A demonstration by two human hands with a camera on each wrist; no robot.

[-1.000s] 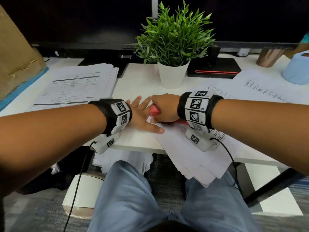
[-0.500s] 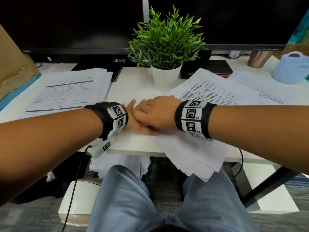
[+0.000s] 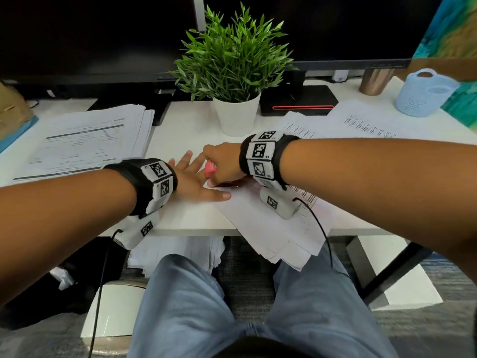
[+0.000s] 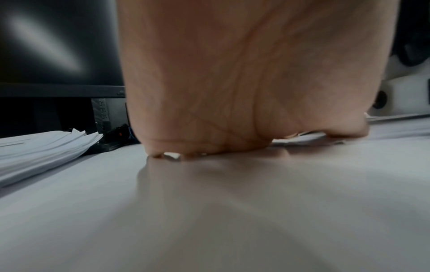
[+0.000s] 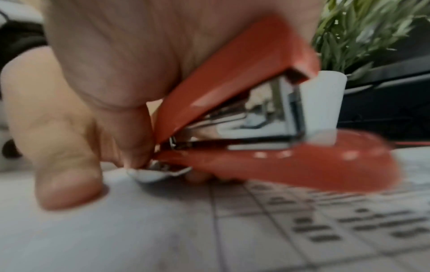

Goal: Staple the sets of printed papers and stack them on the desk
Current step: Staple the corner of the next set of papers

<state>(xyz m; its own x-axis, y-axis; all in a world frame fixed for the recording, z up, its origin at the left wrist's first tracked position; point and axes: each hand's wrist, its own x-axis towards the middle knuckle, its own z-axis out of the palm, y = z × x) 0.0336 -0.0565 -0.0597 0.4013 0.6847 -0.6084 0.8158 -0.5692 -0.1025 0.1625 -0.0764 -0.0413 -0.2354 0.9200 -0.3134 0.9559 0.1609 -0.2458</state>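
My left hand (image 3: 196, 182) lies flat on the white desk (image 3: 180, 140) with its fingers spread, and its thumb touches the near corner of a set of printed papers (image 3: 271, 228). This set lies askew and overhangs the desk's front edge. My right hand (image 3: 222, 164) grips a red stapler (image 3: 210, 169) at that corner, right beside the left fingers. In the right wrist view the stapler (image 5: 267, 128) has its jaws apart above the printed sheet (image 5: 209, 230). A thick stack of papers (image 3: 90, 140) lies at the left. The left wrist view shows my left hand (image 4: 232, 82) pressed on the desk.
A potted plant (image 3: 236, 115) stands just behind the hands. Behind it are dark monitors and a black stand base (image 3: 299, 104). More printed sheets (image 3: 366, 125), a blue basket (image 3: 426, 94) and a copper cup (image 3: 374, 81) sit at the right. Cardboard (image 3: 13, 109) leans at the far left.
Half a second ago my right hand pressed down over the stapler, hiding it against the left fingers. It has since lifted a little and the red stapler shows again. The left hand stayed flat.
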